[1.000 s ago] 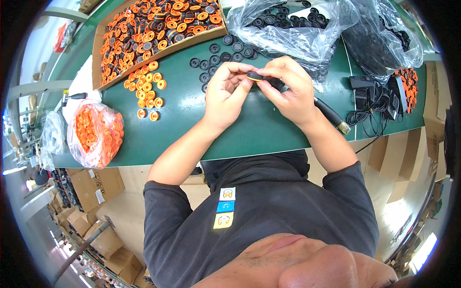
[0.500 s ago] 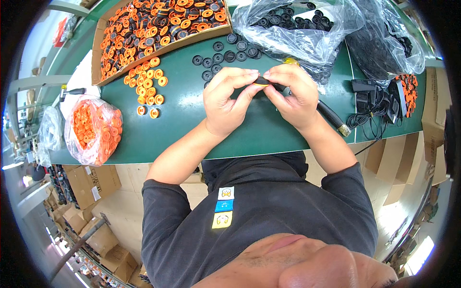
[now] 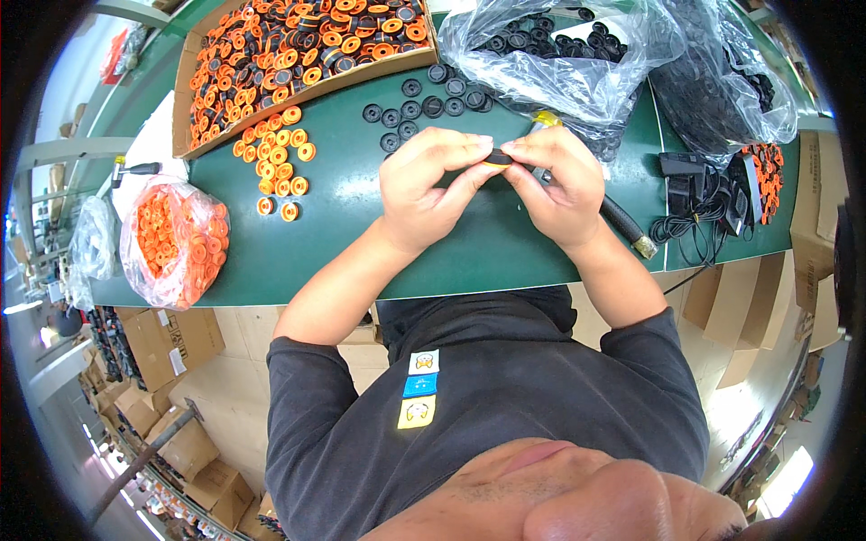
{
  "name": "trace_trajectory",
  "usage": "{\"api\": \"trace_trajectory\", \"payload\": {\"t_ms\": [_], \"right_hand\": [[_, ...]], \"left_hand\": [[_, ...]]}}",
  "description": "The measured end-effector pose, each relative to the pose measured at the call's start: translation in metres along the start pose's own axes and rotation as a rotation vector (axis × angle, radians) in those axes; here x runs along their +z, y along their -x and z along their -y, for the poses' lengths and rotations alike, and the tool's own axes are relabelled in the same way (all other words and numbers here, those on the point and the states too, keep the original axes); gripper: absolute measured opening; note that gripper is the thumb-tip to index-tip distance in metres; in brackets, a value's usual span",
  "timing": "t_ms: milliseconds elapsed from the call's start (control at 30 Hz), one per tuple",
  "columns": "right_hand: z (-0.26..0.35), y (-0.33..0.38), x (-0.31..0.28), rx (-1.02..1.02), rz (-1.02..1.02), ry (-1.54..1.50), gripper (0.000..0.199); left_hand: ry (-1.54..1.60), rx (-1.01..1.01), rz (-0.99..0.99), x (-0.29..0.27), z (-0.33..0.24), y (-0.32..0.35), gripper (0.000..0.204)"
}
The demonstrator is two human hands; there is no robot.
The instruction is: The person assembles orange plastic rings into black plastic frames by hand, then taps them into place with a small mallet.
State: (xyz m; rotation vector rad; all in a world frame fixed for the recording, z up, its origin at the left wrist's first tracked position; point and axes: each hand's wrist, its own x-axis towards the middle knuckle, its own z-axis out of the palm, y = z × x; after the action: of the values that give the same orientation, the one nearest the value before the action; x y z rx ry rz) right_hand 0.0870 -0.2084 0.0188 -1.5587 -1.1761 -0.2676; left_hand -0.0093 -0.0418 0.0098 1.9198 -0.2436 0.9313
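Between the fingertips of both hands is a small round black-and-orange plastic piece (image 3: 498, 158), held just above the green table. My left hand (image 3: 428, 185) pinches its left side, and my right hand (image 3: 557, 185) pinches its right side. Loose black discs (image 3: 431, 107) lie on the table beyond my left hand. Left of them sits a group of orange discs (image 3: 282, 170). A hammer with a yellow-ended head and a dark handle (image 3: 622, 221) lies beneath and beside my right hand, partly hidden by it.
A cardboard tray (image 3: 302, 92) of joined black-and-orange pieces stands at the far left. Clear bags of black discs (image 3: 591, 45) occupy the far right. Nearer left is a bag of orange discs (image 3: 176, 243). Black adapters and cables (image 3: 695, 194) lie right, near the green table's (image 3: 361, 243) edge.
Both hands have shifted very slightly right with the piece still pinched between them. More of the hammer's yellow end shows beyond my right hand.
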Motion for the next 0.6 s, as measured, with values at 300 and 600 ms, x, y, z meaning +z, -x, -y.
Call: {"api": "trace_trajectory", "payload": {"t_ms": [300, 600], "right_hand": [[-0.008, -0.004, -0.001, 0.064, 0.047, -0.123, 0.030], [-0.003, 0.002, 0.007, 0.024, -0.044, -0.077, 0.045]], "left_hand": [[0.724, -0.438, 0.143, -0.006, 0.008, -0.003, 0.012], [0.760, -0.508, -0.025, 0.011, -0.012, 0.008, 0.008]]}}
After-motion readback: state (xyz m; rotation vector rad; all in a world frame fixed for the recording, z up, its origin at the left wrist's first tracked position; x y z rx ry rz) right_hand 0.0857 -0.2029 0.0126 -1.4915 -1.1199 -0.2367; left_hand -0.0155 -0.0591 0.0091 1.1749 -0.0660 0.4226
